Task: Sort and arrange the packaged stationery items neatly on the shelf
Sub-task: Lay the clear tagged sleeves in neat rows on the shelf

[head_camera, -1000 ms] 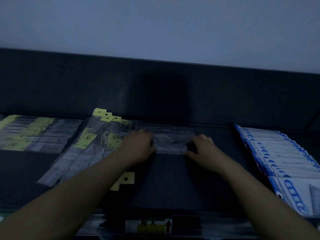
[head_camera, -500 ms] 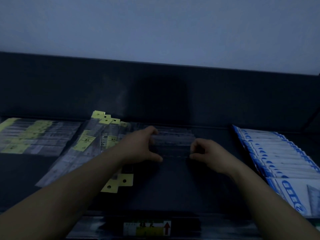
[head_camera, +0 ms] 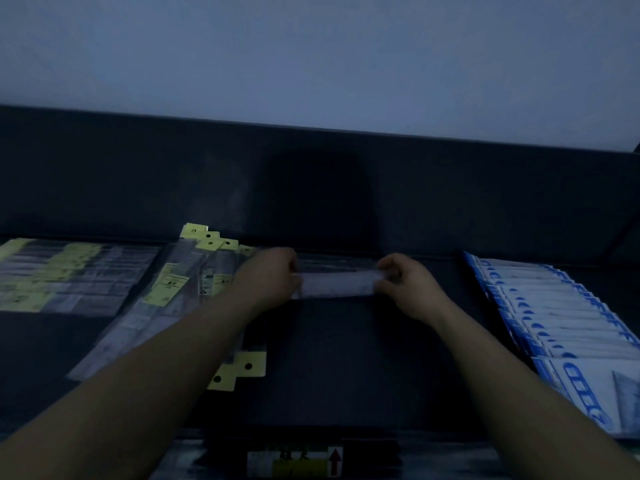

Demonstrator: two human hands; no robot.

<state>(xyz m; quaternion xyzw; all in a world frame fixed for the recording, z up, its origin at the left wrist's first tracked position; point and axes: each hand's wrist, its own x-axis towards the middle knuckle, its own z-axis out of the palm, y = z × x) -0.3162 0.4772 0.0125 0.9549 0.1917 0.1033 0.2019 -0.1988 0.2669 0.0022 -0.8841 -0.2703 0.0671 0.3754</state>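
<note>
Lying flat on the dark shelf [head_camera: 332,368], a spread of clear sleeves with yellow header cards [head_camera: 72,275] sits far left of the long transparent packet [head_camera: 337,284]. Just left of that packet, more yellow-tagged clear sleeves [head_camera: 194,278] fan out. The left hand [head_camera: 268,277] and right hand [head_camera: 410,289] pinch the packet's ends. Blue-and-white packets [head_camera: 554,317] overlap well to its right.
</note>
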